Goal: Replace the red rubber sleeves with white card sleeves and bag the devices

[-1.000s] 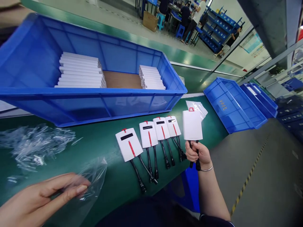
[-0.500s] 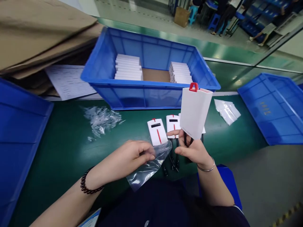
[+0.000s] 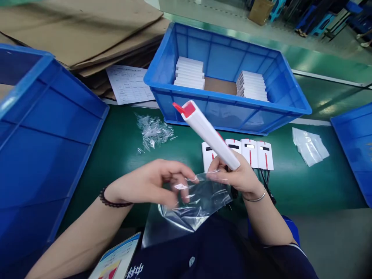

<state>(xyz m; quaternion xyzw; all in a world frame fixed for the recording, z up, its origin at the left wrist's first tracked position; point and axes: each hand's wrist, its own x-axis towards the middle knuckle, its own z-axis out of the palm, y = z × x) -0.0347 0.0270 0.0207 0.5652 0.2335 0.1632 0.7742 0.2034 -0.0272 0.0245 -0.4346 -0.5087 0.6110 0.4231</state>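
Loosely curled, the left hand (image 3: pixel 162 186) reaches across from the left, thumb and fingers parted at the clear bag (image 3: pixel 193 207); blur hides whether it grips the film. Forearm angled inward, the right hand (image 3: pixel 236 174) closes around the lower end of a white device (image 3: pixel 210 133), its thumb and forefinger at the bag's upper edge. Raised over the green table (image 3: pixel 116 143), that device is seen nearly edge-on, leaning up and leftward, slim and smooth, with a red end and projecting red tab. Glossy and creased, the bag spreads between both hands.
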